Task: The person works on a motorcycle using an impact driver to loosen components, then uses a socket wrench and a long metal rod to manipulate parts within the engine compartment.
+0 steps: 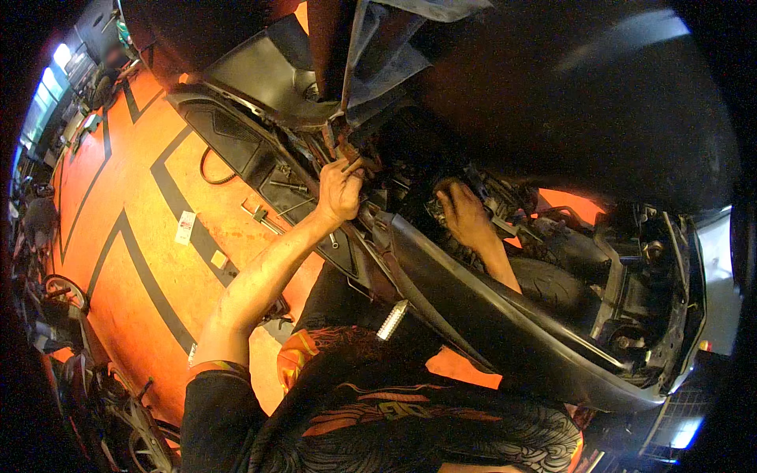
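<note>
My left hand [341, 191] is closed in a fist beside a rusty metal bracket [339, 140] on a partly stripped motor scooter. What lies inside the fist is hidden. Farther right, my right hand [467, 214] reaches down into the dark engine bay, its fingers curled around a part lost in shadow. Between my arms runs a long black body panel [465, 288]. On the black footboard [229, 142], left of my left hand, lie several metal tools, among them a bolt-like piece [289, 187]. A small wrench [334, 240] lies close to my left forearm.
A rear tyre [552, 282] shows under the panel at right. A large dark cover [568, 102] overhangs the far side. On the orange floor [150, 244] with grey stripes lie a white card [185, 228] and a small yellowish piece [219, 258]. Other motorbikes [118, 418] stand at left.
</note>
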A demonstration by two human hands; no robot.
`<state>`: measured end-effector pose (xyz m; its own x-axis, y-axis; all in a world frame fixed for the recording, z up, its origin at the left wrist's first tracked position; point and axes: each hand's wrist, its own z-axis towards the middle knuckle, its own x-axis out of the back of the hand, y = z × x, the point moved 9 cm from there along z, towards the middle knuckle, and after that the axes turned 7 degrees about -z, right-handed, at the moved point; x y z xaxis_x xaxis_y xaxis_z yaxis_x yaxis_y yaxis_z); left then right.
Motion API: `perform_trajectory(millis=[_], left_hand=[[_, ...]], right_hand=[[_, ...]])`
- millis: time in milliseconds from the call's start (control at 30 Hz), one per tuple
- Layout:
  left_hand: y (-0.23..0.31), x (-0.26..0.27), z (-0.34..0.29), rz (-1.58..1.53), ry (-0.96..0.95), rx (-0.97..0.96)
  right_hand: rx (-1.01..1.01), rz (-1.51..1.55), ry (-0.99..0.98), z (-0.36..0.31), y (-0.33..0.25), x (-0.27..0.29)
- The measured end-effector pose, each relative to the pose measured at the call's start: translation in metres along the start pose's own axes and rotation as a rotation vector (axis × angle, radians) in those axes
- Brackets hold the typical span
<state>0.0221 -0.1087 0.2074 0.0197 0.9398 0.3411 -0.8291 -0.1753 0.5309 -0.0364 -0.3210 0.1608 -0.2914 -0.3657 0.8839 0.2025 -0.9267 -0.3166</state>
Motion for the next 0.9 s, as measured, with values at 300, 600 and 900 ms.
perform_trajectory(millis=[300, 600, 900], left_hand=[[-0.004, 0.004, -0.008, 0.056, -0.044, -0.078], [-0.005, -0.007, -0.006, 0.034, 0.017, -0.055], [-0.008, -0.006, 0.0, -0.11, -0.004, 0.087]], right_hand=[[0.003, 0.166, 0.079, -0.012, -0.008, 0.0], [0.043, 0.338, 0.383, -0.071, 0.019, -0.005], [-0.006, 0.328, 0.364, -0.075, 0.017, 0.001]])
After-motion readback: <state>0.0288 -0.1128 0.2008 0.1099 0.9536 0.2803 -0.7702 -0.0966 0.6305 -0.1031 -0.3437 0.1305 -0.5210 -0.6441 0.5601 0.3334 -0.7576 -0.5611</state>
